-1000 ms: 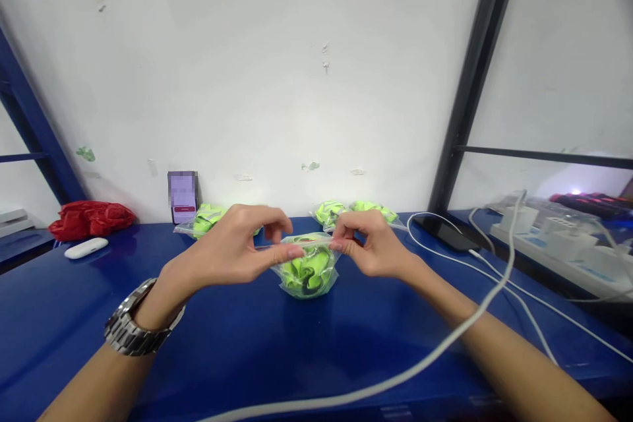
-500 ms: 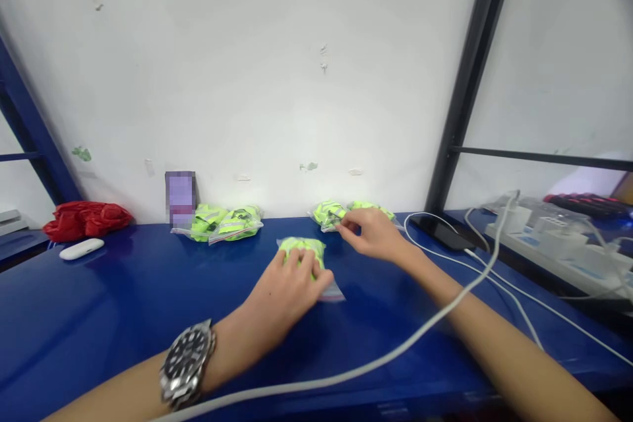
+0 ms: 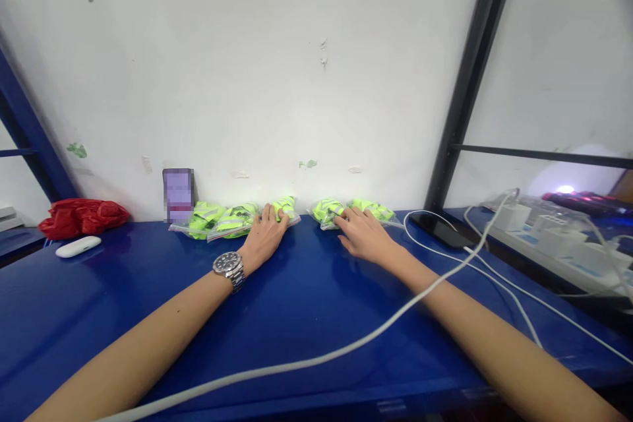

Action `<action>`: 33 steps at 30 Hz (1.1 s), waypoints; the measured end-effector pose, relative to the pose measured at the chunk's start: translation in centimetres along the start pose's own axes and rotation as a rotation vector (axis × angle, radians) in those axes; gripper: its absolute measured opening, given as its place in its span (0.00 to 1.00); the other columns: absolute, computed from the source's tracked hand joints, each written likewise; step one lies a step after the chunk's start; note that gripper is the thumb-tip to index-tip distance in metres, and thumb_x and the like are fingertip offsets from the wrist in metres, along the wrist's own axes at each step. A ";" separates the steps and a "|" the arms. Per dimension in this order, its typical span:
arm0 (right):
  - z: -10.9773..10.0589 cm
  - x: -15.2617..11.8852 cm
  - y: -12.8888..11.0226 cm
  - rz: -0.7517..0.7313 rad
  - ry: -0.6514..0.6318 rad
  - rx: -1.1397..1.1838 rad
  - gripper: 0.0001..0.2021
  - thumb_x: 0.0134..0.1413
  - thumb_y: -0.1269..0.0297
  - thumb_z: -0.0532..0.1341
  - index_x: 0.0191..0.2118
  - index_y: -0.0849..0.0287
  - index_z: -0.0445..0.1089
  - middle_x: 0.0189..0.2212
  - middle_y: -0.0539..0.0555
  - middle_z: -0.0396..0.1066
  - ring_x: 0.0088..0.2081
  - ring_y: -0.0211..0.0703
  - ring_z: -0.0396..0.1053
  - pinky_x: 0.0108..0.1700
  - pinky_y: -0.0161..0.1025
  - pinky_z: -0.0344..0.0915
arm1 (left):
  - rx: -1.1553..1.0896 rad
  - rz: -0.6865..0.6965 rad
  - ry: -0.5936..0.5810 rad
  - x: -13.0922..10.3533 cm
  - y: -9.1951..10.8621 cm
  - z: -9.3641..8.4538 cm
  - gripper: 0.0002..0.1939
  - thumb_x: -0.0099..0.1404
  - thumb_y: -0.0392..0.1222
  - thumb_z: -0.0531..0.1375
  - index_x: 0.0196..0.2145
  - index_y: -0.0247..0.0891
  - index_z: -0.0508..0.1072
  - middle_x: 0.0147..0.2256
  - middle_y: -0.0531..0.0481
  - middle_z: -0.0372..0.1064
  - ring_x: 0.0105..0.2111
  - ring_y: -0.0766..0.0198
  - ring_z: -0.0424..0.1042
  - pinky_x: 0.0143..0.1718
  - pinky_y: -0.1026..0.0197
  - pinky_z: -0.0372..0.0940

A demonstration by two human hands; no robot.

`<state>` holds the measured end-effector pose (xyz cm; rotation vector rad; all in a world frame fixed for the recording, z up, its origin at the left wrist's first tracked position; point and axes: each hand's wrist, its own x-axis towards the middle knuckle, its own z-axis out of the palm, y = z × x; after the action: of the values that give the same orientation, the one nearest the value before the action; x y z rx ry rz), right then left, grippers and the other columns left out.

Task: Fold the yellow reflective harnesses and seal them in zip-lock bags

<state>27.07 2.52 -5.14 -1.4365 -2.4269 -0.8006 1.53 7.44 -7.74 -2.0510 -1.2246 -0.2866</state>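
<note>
Against the wall, my left hand [image 3: 266, 233], with a steel watch on its wrist, has its fingers closed over a clear zip bag holding a folded neon-yellow reflective vest [image 3: 283, 205]. Two similar bagged vests, a nearer one [image 3: 236, 219] and a farther one [image 3: 204, 219], lie just left of that hand. My right hand [image 3: 364, 235] reaches to another pair, a left bagged vest [image 3: 325, 210] and a right bagged vest [image 3: 378, 210]. Its fingers are spread and rest at the bags' front, hiding part of both.
A white cable [image 3: 316, 361] crosses in front of my arms. To the right lie a black phone [image 3: 439, 231] on a cord and a power strip with white chargers [image 3: 558, 244]. At left are a red plastic bundle [image 3: 84, 217], a white case [image 3: 78, 246] and a blurred upright phone [image 3: 179, 194].
My left hand has carried its bagged vest forward from mid-table to the wall, beside the left pair. My right hand has stayed near the right pair, its fingers now spread over the bags.
</note>
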 end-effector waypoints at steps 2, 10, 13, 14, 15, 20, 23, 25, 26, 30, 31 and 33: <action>0.2 -0.1 -0.1 -0.002 -0.014 -0.011 0.12 0.57 0.65 0.58 0.47 0.61 0.65 0.43 0.61 0.67 0.46 0.54 0.64 0.42 0.44 0.58 | -0.010 0.015 0.013 0.0 1.1 -0.5 0.20 0.66 0.25 0.44 0.52 0.29 0.65 0.53 0.24 0.63 0.54 0.42 0.64 0.42 0.46 0.66; 0.7 -0.2 0.2 0.019 -0.029 -0.067 0.11 0.60 0.70 0.54 0.49 0.60 0.64 0.43 0.62 0.67 0.45 0.53 0.64 0.41 0.44 0.56 | -0.027 0.072 0.035 0.8 1.4 -1.1 0.17 0.63 0.22 0.45 0.40 0.24 0.71 0.42 0.24 0.70 0.48 0.43 0.69 0.49 0.41 0.60; 1.1 0.0 0.5 0.067 -0.017 -0.100 0.11 0.62 0.72 0.50 0.48 0.61 0.64 0.42 0.62 0.68 0.44 0.52 0.64 0.40 0.43 0.55 | -0.045 0.128 0.037 1.0 -0.3 -0.2 0.17 0.63 0.22 0.45 0.42 0.25 0.70 0.48 0.25 0.67 0.52 0.46 0.66 0.56 0.43 0.56; 1.2 0.0 0.5 0.075 -0.013 -0.109 0.12 0.62 0.73 0.49 0.48 0.61 0.65 0.42 0.62 0.68 0.43 0.52 0.65 0.40 0.43 0.54 | -0.050 0.138 0.038 0.8 -0.8 0.0 0.17 0.62 0.22 0.45 0.43 0.25 0.69 0.50 0.25 0.66 0.54 0.47 0.65 0.58 0.45 0.55; 1.3 0.0 0.6 0.075 -0.008 -0.118 0.12 0.62 0.74 0.49 0.48 0.61 0.65 0.41 0.62 0.68 0.42 0.51 0.65 0.39 0.43 0.54 | -0.054 0.143 0.038 0.6 -1.1 0.3 0.18 0.62 0.22 0.45 0.45 0.25 0.69 0.51 0.25 0.65 0.55 0.47 0.64 0.59 0.46 0.54; 1.5 0.2 0.5 -0.019 0.008 -0.125 0.15 0.57 0.80 0.49 0.47 0.61 0.65 0.41 0.61 0.68 0.41 0.50 0.66 0.38 0.42 0.52 | -0.067 0.126 0.036 -0.9 -1.5 0.8 0.23 0.59 0.20 0.44 0.50 0.26 0.64 0.55 0.27 0.61 0.59 0.48 0.60 0.61 0.46 0.53; 1.2 0.2 0.1 -0.046 0.003 -0.116 0.14 0.56 0.80 0.49 0.45 0.63 0.65 0.39 0.62 0.68 0.39 0.49 0.66 0.39 0.43 0.52 | -0.083 0.104 0.037 -1.1 -1.3 1.0 0.24 0.60 0.20 0.43 0.50 0.25 0.64 0.55 0.25 0.61 0.60 0.48 0.59 0.60 0.45 0.55; 0.9 0.3 -0.3 -0.056 -0.007 -0.113 0.14 0.55 0.82 0.49 0.43 0.65 0.66 0.37 0.62 0.69 0.38 0.49 0.67 0.40 0.43 0.53 | -0.098 0.082 0.045 -0.7 -1.2 1.3 0.23 0.61 0.20 0.41 0.50 0.24 0.65 0.55 0.22 0.61 0.60 0.46 0.59 0.59 0.43 0.55; 0.7 0.3 -0.5 -0.063 -0.014 -0.109 0.14 0.54 0.82 0.49 0.42 0.66 0.66 0.37 0.62 0.69 0.37 0.50 0.67 0.40 0.44 0.53 | -0.106 0.073 0.051 -0.5 -1.1 1.4 0.22 0.62 0.21 0.41 0.49 0.24 0.66 0.56 0.22 0.60 0.60 0.45 0.58 0.59 0.41 0.55; 0.6 0.3 -1.1 -0.078 -0.017 -0.036 0.12 0.57 0.80 0.48 0.39 0.66 0.66 0.34 0.62 0.69 0.35 0.48 0.67 0.39 0.42 0.54 | -0.135 0.052 0.079 -0.3 -0.9 1.3 0.21 0.66 0.27 0.43 0.53 0.25 0.65 0.59 0.23 0.55 0.63 0.43 0.53 0.60 0.37 0.52; 0.6 0.3 -1.2 -0.067 -0.005 0.020 0.11 0.59 0.78 0.48 0.38 0.66 0.67 0.33 0.61 0.69 0.34 0.47 0.67 0.38 0.41 0.54 | -0.140 0.048 0.099 -0.4 -0.8 1.0 0.20 0.67 0.29 0.44 0.55 0.24 0.64 0.60 0.23 0.54 0.63 0.42 0.52 0.60 0.37 0.51; 0.7 0.2 -1.3 -0.036 0.033 0.198 0.10 0.63 0.72 0.48 0.37 0.64 0.67 0.32 0.59 0.70 0.32 0.44 0.67 0.35 0.38 0.54 | -0.166 0.052 0.147 -1.0 -0.2 -0.1 0.20 0.70 0.35 0.46 0.55 0.23 0.63 0.59 0.23 0.56 0.62 0.41 0.53 0.60 0.38 0.51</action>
<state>25.93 2.62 -6.10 -1.2991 -2.4357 -0.5673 0.85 6.77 -8.02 -2.1572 -1.0874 -0.5205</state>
